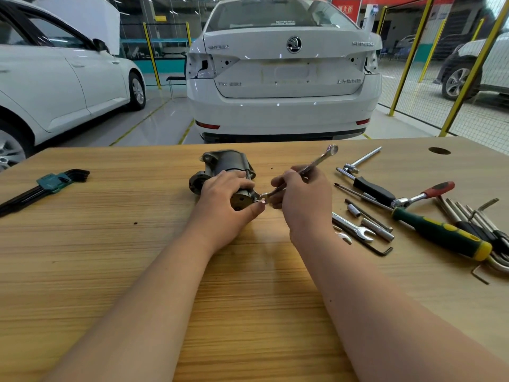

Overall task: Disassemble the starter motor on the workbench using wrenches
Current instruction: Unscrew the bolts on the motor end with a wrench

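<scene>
Both forearms reached across the bench point(110, 271) to the motor point(228, 162), which lay on its side at mid-bench with its end cap turned toward the person. The left hand point(227, 201) lay over the motor's near half, fingers curled round the casing and the thumb tucked under the cap beside the wrench head, evidently to stop the body rolling under torque. Just right of the motor, the right hand point(304, 205) pinched the shank of the wrench point(316, 161) between curled fingers and thumb. The wrench's lower end met a fastener at the cap's right edge, though whether it was fully seated could not be told. Its ring end rose up and away to the right, leaving room to swing. Farther right of the motor lay loose tools within reach: a spanner point(355, 230), a screwdriver point(440, 234) and a ratchet point(424, 193). Well left of it lay hex keys point(46, 186). Beyond the motor, off the bench, stood a car point(283, 78).
</scene>
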{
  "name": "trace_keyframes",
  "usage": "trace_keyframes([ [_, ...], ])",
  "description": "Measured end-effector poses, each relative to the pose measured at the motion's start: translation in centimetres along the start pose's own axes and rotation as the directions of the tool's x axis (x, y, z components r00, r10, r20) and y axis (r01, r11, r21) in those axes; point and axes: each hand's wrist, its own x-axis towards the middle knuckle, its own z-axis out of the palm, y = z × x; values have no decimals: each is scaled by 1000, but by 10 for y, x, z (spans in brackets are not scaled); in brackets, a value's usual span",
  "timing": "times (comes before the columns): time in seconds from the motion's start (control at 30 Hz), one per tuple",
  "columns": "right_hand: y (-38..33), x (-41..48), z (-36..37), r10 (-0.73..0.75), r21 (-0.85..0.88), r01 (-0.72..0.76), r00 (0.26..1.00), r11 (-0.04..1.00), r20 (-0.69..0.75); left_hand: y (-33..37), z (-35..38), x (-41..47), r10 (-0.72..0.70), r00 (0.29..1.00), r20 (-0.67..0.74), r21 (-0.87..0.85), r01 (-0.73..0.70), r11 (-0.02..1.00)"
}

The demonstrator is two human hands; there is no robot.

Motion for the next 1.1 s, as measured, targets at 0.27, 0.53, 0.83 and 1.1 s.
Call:
trace_keyframes([
  [0.27, -4, -16, 10, -364, -386, 520, 836, 762, 410, 0, -1, 2, 70, 997, -20, -21, -70, 997],
  [0.53, -14, -18, 12, -576, -247, 648, 758, 720, 307, 4, -4, -2, -3, 999, 37, -21, 4, 1000],
  [0.83, -8, 10, -10, -151, -165, 169, 982, 972, 113, 1, -2, -1, -24, 1000, 13, 0, 24, 1000],
  [1.1, -1, 12, -7, -19, -113, 31, 995, 993, 102, -1, 0, 0, 0, 1000, -11, -9, 0, 1000],
])
